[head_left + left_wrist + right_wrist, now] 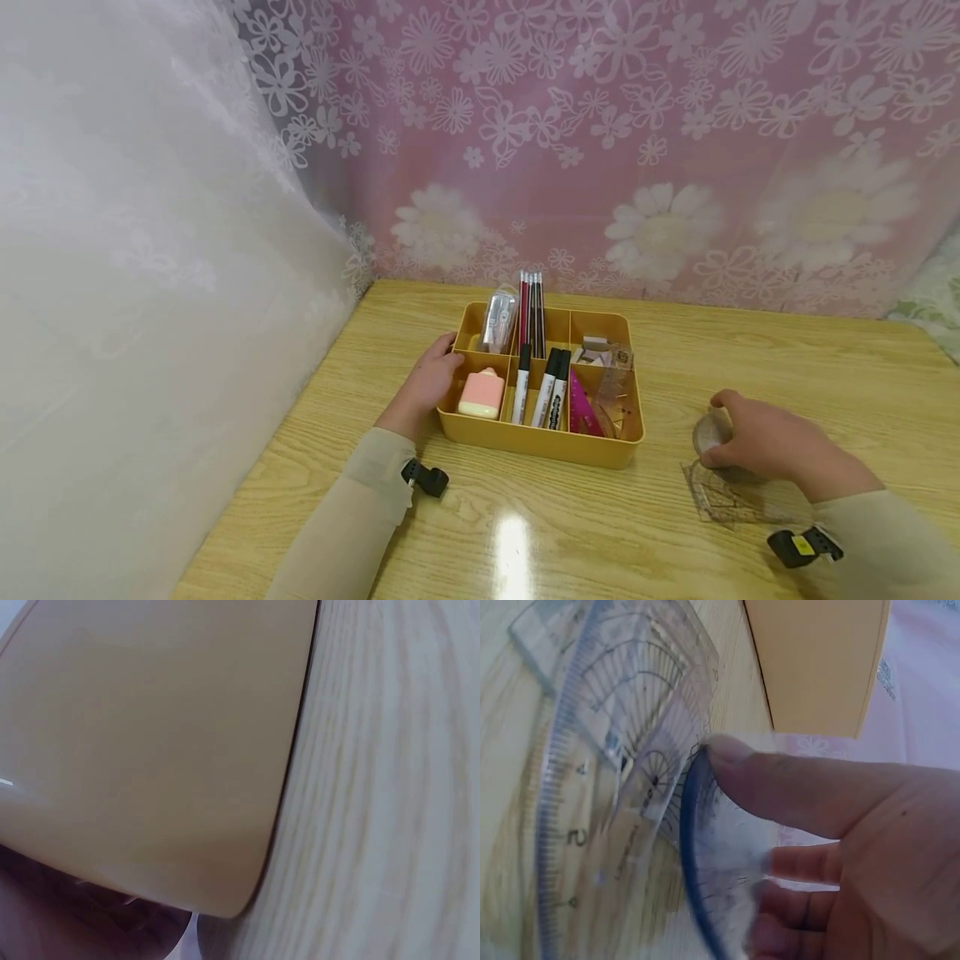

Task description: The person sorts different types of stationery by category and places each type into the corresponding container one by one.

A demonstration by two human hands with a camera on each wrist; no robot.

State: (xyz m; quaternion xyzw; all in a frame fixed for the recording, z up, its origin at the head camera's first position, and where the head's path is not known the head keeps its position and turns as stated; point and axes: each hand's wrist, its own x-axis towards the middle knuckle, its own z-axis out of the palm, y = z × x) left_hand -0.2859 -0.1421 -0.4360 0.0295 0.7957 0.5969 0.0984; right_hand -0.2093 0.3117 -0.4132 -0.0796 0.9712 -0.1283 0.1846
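Observation:
A yellow compartment organizer box (540, 443) stands on the table. My left hand (433, 377) holds its left side, fingertips at the rim; in the left wrist view its fingers (90, 915) are partly hidden behind the box wall. My right hand (780, 437) pinches a clear curved protractor (724, 832) between thumb and fingers, tilted up on its edge, to the right of the box. Just under it, clear rulers with scales and protractor markings (562, 817) lie overlapped on the wooden table.
The box holds a pink-and-cream bottle (482, 393), marker pens (546, 392), pencils (532, 308), a compass in a clear case (498, 321), a magenta set square (582, 408) and erasers (595, 354). A pink floral curtain (525, 167) hangs behind; a white sheet (150, 292) borders the left.

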